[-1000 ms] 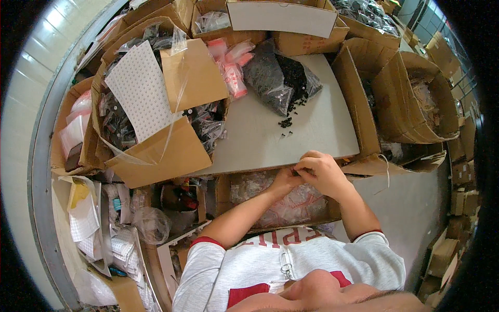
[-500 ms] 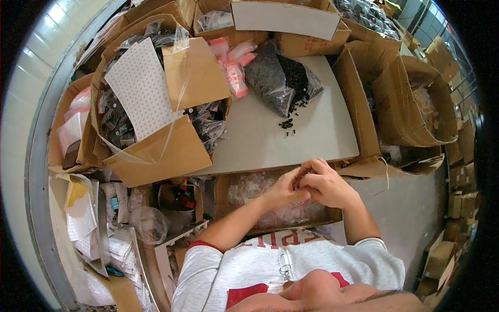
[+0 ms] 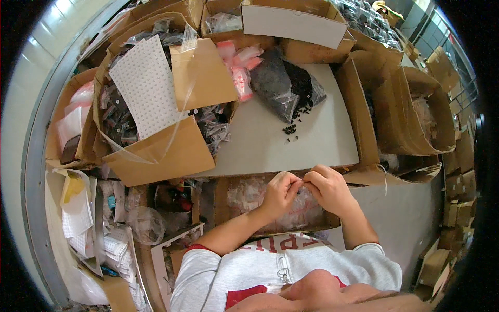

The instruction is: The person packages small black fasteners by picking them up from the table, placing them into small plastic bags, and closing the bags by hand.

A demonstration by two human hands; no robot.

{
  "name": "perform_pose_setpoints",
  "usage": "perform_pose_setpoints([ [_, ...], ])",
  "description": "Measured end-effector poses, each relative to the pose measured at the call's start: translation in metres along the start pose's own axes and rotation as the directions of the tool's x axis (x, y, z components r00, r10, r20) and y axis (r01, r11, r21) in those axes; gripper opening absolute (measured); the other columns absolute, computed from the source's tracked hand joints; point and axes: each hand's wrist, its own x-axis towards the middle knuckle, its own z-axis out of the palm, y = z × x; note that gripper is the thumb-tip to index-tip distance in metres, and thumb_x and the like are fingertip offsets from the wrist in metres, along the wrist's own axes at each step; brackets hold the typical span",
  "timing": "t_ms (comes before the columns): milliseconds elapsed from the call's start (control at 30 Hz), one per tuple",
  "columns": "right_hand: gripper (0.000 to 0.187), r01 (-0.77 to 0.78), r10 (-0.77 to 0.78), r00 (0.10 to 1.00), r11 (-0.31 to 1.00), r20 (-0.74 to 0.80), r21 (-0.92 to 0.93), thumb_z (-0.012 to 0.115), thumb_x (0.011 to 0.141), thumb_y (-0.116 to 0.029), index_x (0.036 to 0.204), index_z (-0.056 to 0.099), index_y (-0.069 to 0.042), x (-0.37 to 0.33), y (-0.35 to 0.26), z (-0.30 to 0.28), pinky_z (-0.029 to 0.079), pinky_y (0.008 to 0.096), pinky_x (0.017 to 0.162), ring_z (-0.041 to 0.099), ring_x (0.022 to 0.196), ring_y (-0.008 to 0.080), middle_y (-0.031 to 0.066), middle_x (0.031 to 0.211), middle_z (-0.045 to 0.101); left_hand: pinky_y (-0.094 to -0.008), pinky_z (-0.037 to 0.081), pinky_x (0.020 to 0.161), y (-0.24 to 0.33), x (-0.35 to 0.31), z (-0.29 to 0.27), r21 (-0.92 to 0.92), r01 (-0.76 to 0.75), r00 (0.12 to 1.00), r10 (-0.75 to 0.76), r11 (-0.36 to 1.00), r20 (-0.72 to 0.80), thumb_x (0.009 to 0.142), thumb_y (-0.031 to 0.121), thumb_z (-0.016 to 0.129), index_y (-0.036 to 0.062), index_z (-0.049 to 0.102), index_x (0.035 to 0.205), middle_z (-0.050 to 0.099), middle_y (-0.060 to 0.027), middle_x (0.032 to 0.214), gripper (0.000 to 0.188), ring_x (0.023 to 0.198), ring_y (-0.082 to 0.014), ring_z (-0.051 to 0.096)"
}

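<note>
A worker's left hand (image 3: 279, 197) and right hand (image 3: 331, 192) meet at the fingertips, any held piece indiscernible, above a carton (image 3: 221, 202) of clear bags (image 3: 243, 196), where a slackened pinch could lose it; loose black screws (image 3: 290, 129) lie on the counter (image 3: 260, 151) beyond the hands.

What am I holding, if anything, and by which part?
I can't tell: the left hand and right hand are close together at the fingers, but anything held is too small to identify.

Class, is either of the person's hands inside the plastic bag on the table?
No: the left hand and right hand are together above the open cardboard box.
</note>
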Motion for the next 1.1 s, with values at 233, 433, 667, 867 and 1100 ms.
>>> perform_pose_setpoints([
  [233, 0.012, 0.047, -0.056, 0.99, 0.996, 0.129, 0.072, 0.065, 0.072, -0.002, 0.084, 0.063, -0.004, 0.037, 0.007, -0.027, 0.048, 0.0405, 0.06, 0.059, 0.07, 0.0324, 0.0109, 0.079, 0.058, -0.0292, 0.046, 0.058, 0.003, 0.003, -0.003, -0.113, 0.114, 0.993, -0.117, 0.987, -0.024, 0.089, 0.014, 0.062, 0.0013, 0.06, 0.09, 0.062, -0.0116, 0.078, 0.013, 0.066, -0.0202, 0.059],
  [433, 0.013, -0.012, 0.05, 0.764, 0.998, -0.643, 0.064, 0.064, 0.083, -0.008, 0.094, 0.068, -0.002, 0.163, 0.054, -0.115, 0.05, 0.0291, 0.071, 0.063, 0.076, 0.0188, 0.0108, 0.084, 0.067, -0.0395, 0.05, 0.068, -0.025, -0.011, 0.024, 0.16, 0.124, 0.817, -0.192, 0.979, 0.544, 0.088, 0.024, 0.062, 0.0036, 0.059, 0.1, 0.064, -0.0172, 0.091, 0.024, 0.082, -0.03, 0.063],
  [667, 0.025, -0.02, 0.02, 0.725, 1.0, -0.688, 0.009, 0.063, 0.085, -0.014, 0.108, 0.065, -0.003, 0.219, 0.083, -0.107, 0.05, 0.0304, 0.075, 0.064, 0.082, 0.0176, 0.0133, 0.095, 0.069, -0.0439, 0.048, 0.089, -0.062, -0.035, 0.036, 0.508, -0.22, 0.543, -0.328, 0.833, 0.773, 0.082, 0.024, 0.062, 0.0074, 0.058, 0.101, 0.057, -0.0142, 0.112, 0.026, 0.108, -0.0335, 0.054],
  [867, 0.019, -0.071, 0.071, 0.997, 0.997, -0.038, 0.022, 0.056, 0.081, -0.004, 0.096, 0.067, -0.001, 0.142, 0.065, -0.023, 0.049, 0.0413, 0.082, 0.061, 0.093, 0.0366, 0.0184, 0.096, 0.065, -0.0441, 0.049, 0.083, -0.081, -0.046, 0.047, 0.437, -0.237, 0.556, -0.248, 0.868, 0.794, 0.085, 0.018, 0.055, 0.0082, 0.057, 0.1, 0.06, -0.0152, 0.104, 0.018, 0.101, -0.0338, 0.058],
  [1100, 0.039, 0.061, -0.065, 0.995, 0.997, -0.077, -0.055, 0.053, 0.076, 0.006, 0.112, 0.06, -0.004, 0.081, 0.058, 0.025, 0.045, 0.0426, 0.094, 0.051, 0.11, 0.0354, 0.0148, 0.117, 0.056, -0.0439, 0.049, 0.073, -0.034, -0.013, 0.023, 0.239, 0.16, 0.658, -0.284, 0.958, 0.697, 0.086, 0.014, 0.056, 0.0094, 0.057, 0.109, 0.064, -0.0175, 0.089, 0.023, 0.081, -0.0352, 0.063],
])
